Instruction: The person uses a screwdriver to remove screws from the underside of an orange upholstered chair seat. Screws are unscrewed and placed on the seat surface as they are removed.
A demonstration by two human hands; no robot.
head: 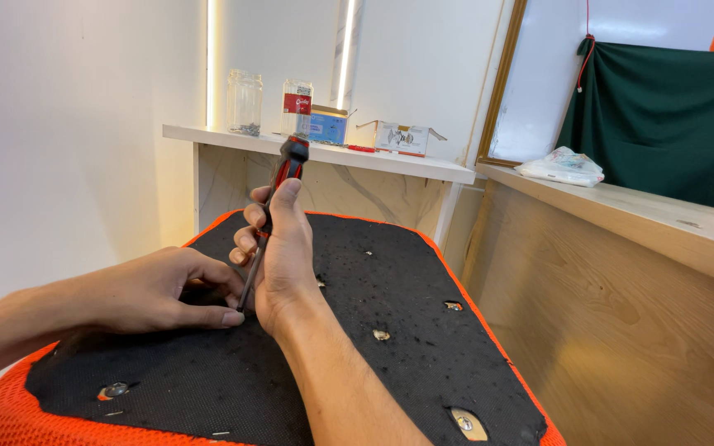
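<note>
Right hand wraps its fingers tight round the upright screwdriver, tip down on the black seat underside, left hand pinching at the tip, its point of contact hidden, while other mounting holes sit bare, so fastening looks unfinished.

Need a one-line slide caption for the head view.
Right hand holds a screwdriver upright on a black seat underside; left hand steadies its tip.

Two bare forearms and hands, left hand and right hand, without sleeves, gloves, rings or watches.
</note>
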